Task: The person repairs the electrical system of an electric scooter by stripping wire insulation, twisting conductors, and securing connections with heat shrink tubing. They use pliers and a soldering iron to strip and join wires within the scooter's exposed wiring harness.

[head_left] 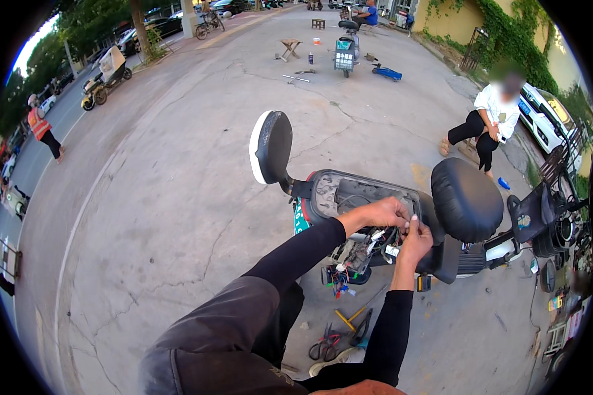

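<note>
An electric scooter (322, 191) stands before me with its seat compartment uncovered and its side opened. My left hand (390, 212) and my right hand (417, 239) meet over the compartment's near edge. Both have thumb and fingers pinched together, nearly touching; what they hold is too small to make out. Beneath them a tangle of wires with white connectors (377, 238) spills from the opened side. Lower down hangs a bundle of coloured plugs (340, 280). Just right of my hands is the black padded seat (467, 201); a black backrest (274, 146) rises at the left.
By my feet lie red-handled scissors (325, 345), a yellow T-handle tool (351, 320) and dark-handled pliers (362, 328). A person (497, 118) sits at the right. Another scooter (346, 52) stands farther off, near a folding stool (291, 49). Parts and tools crowd the right edge.
</note>
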Tool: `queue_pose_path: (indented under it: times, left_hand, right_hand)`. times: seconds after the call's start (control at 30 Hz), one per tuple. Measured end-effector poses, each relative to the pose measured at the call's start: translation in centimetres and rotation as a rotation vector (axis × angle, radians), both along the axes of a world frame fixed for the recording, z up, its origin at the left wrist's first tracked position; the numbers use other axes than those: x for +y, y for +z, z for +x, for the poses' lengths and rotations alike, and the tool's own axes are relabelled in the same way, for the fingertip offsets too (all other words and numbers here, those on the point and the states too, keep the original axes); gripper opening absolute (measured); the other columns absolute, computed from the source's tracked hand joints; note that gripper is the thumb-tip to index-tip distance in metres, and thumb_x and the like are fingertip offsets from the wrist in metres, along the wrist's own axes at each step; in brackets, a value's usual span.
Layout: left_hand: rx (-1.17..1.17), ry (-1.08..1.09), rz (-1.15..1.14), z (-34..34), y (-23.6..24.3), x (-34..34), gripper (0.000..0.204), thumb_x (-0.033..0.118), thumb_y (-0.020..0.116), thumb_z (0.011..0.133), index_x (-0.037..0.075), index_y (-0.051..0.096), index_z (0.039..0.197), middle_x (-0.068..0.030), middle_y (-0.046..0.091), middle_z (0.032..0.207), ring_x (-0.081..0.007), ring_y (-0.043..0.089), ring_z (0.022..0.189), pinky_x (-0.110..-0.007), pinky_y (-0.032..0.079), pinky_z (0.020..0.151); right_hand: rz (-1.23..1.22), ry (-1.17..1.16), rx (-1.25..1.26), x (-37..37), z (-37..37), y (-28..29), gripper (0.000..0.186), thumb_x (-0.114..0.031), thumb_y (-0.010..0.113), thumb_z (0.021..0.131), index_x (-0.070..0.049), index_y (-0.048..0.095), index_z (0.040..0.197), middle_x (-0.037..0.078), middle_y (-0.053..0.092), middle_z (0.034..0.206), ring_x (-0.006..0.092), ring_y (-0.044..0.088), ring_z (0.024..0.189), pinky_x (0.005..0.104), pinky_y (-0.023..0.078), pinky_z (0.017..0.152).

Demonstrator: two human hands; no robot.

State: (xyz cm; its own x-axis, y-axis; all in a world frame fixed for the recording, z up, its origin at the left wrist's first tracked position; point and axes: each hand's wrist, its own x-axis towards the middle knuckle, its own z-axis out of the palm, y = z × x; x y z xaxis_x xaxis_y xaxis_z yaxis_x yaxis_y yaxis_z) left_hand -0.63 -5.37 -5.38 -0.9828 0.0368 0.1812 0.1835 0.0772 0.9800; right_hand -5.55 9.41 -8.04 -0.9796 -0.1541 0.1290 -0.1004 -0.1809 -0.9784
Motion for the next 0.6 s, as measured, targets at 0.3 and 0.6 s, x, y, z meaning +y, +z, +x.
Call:
queue_pose_path:
  times: [0.3, 0.6]
  left_hand:
    - [-0.009, -0.081, 0.034, -1.0, -0.4, -0.3, 0.012, 0.009, 0.071, 0.091, -0.002, 0.073, 0.095, -0.0063, 0.074, 0.087, -0.0119, 0.066, 0.080, -0.029, 0.053, 0.076]
    - [-0.081, -0.144, 0.014, -1.0, 0.3, -0.7, 0.014, 0.008, 0.068, 0.095, -0.004, 0.070, 0.103, -0.0082, 0.074, 0.093, -0.0150, 0.070, 0.084, -0.029, 0.054, 0.083]
  right_hand:
    - [-0.061, -0.084, -0.106, -0.9, -0.1, -0.1, 0.025, -0.016, 0.074, 0.096, 0.007, 0.065, 0.091, 0.005, 0.064, 0.072, 0.0097, 0.056, 0.056, 0.0265, 0.044, 0.048]
    - [-0.412, -0.129, -0.364, -1.7, 2.2, 2.1, 0.025, -0.011, 0.070, 0.098, -0.001, 0.060, 0.077, 0.001, 0.057, 0.066, 0.0066, 0.046, 0.050, 0.0228, 0.035, 0.044]
